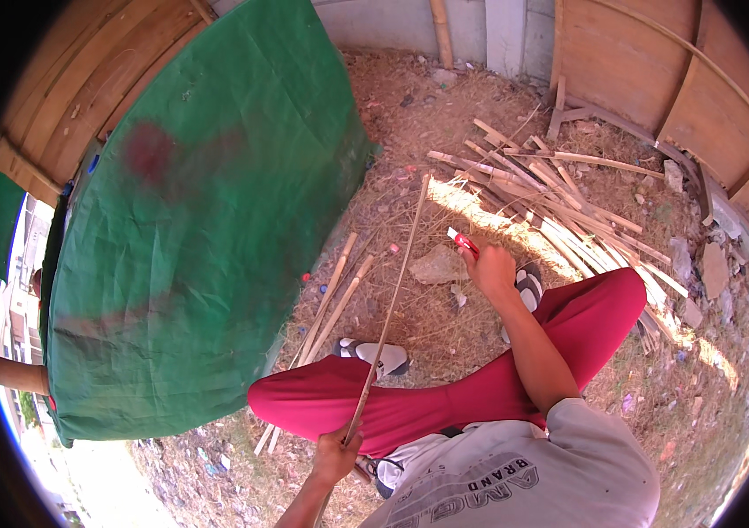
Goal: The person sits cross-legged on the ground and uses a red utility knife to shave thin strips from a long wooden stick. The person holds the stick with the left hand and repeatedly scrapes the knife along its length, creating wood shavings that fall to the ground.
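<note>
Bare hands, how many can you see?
2: the bare left hand, lower down, grips a long, thin, tan stick; the bare right hand, above and further right, holds a red-handled cutter. Any behind the big green sheet would be hidden.

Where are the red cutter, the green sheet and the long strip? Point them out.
Red cutter (467, 245), head view: its handle.
Green sheet (216, 202), head view: middle of its face.
Long strip (394, 295), head view: about midway along.

Looked bright, like daytime. Glared too white at the lower left, past the green tarp (198, 220). Fell in a sunny stripe over the bamboo strips (569, 211). Looked fairly clear on the bamboo stick (404, 262) and red knife (465, 243). Bent the plywood wall (629, 66) near the round black edge.
</note>
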The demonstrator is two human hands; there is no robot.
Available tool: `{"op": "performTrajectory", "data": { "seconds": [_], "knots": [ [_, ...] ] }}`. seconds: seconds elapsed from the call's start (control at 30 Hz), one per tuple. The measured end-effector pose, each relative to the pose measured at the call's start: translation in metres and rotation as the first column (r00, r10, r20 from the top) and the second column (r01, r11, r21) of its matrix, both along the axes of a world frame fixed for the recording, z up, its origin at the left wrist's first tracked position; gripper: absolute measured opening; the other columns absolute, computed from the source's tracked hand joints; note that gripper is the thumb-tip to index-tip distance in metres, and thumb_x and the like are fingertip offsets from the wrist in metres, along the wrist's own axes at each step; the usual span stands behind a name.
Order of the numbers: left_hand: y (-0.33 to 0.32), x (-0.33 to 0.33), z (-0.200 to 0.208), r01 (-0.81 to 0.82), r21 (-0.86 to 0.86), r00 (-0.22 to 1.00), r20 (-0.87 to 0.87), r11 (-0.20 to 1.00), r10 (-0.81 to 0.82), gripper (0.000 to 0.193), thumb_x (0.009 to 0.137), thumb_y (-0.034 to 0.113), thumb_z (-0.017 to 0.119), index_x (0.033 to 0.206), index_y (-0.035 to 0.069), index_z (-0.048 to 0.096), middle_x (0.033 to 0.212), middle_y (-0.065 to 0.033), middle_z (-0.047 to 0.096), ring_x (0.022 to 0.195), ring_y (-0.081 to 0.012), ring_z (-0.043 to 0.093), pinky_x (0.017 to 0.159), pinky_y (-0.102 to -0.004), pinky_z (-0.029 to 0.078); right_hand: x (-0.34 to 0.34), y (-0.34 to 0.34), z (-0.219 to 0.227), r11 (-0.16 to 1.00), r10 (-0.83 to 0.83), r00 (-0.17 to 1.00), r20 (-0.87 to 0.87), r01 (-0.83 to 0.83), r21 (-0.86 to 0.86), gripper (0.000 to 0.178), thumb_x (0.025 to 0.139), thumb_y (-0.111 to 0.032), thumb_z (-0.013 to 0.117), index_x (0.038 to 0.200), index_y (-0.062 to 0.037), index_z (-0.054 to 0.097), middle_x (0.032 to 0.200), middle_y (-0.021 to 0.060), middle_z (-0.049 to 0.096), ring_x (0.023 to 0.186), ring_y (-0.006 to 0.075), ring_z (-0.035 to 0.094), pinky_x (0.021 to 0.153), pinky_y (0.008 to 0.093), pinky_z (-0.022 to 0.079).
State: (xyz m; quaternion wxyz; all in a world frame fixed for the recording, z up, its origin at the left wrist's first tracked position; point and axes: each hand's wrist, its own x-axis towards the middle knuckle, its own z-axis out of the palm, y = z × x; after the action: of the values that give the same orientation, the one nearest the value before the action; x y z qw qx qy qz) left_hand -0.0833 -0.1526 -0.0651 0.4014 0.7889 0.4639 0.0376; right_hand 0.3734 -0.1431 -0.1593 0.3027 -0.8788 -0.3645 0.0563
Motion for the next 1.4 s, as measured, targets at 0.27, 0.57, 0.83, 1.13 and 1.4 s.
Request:
{"op": "performTrajectory", "data": {
  "seconds": [0.27, 0.57, 0.83, 1.13, 1.4],
  "knots": [
    [-0.003, 0.001, 0.007, -0.094, -0.101, 0.994, 0.036, 0.99, 0.099, 0.029, 0.093, 0.013, 0.073, 0.12, 0.0, 0.073, 0.073, -0.0067, 0.068, 0.066, -0.0085, 0.06, 0.061, -0.0272, 0.049, -0.007, 0.005, -0.007, 0.99, 0.14, 0.989, 0.039, -0.141, 0.028, 0.03, 0.102, -0.022, 0.057, 0.131, -0.0306, 0.055, 0.097, 0.0205, 0.072, 0.077, 0.0458, 0.069, 0.065, 0.0552, 0.054],
    [-0.006, 0.003, 0.014, -0.213, -0.208, 0.977, -0.013, 0.955, 0.215, 0.026, 0.093, 0.009, 0.073, 0.117, -0.002, 0.073, 0.074, -0.0031, 0.069, 0.067, -0.0066, 0.058, 0.061, -0.0252, 0.046, -0.004, 0.005, -0.002, 0.983, 0.171, 0.985, -0.02, -0.171, -0.058, 0.048, 0.102, -0.018, 0.054, 0.146, -0.0366, 0.049, 0.087, 0.0214, 0.071, 0.074, 0.0435, 0.068, 0.066, 0.0539, 0.053],
    [-0.009, 0.007, 0.012, -0.175, -0.184, 0.983, 0.024, 0.967, 0.182, 0.03, 0.093, 0.009, 0.074, 0.12, -0.002, 0.072, 0.076, -0.0028, 0.068, 0.068, -0.0064, 0.058, 0.061, -0.0248, 0.046, -0.008, 0.003, 0.014, 0.981, 0.106, 0.994, 0.035, -0.099, -0.167, 0.068, 0.098, -0.028, 0.064, 0.158, -0.0146, 0.034, 0.095, 0.0179, 0.073, 0.073, 0.0382, 0.071, 0.061, 0.0494, 0.053],
    [-0.008, 0.022, 0.017, -0.151, -0.193, 0.988, -0.014, 0.97, 0.151, 0.032, 0.093, 0.011, 0.073, 0.121, -0.003, 0.071, 0.073, -0.0015, 0.065, 0.064, -0.0046, 0.052, 0.058, -0.0233, 0.043, -0.007, 0.002, 0.003, 0.946, 0.076, 0.967, 0.245, -0.148, 0.289, 0.035, 0.093, -0.03, 0.072, 0.125, -0.0154, 0.065, 0.093, 0.0099, 0.07, 0.074, 0.033, 0.07, 0.059, 0.0442, 0.053],
    [-0.007, 0.035, 0.013, -0.137, -0.185, 0.99, 0.018, 0.973, 0.143, 0.035, 0.095, 0.015, 0.072, 0.126, -0.001, 0.07, 0.086, -0.0082, 0.072, 0.074, -0.0076, 0.059, 0.068, -0.0253, 0.049, -0.023, 0.003, 0.03, 0.839, 0.121, 0.952, 0.281, -0.25, 0.483, 0.028, 0.089, -0.024, 0.077, 0.115, -0.0151, 0.071, 0.087, 0.0066, 0.068, 0.071, 0.0279, 0.069, 0.06, 0.0391, 0.053]
  ]
}}
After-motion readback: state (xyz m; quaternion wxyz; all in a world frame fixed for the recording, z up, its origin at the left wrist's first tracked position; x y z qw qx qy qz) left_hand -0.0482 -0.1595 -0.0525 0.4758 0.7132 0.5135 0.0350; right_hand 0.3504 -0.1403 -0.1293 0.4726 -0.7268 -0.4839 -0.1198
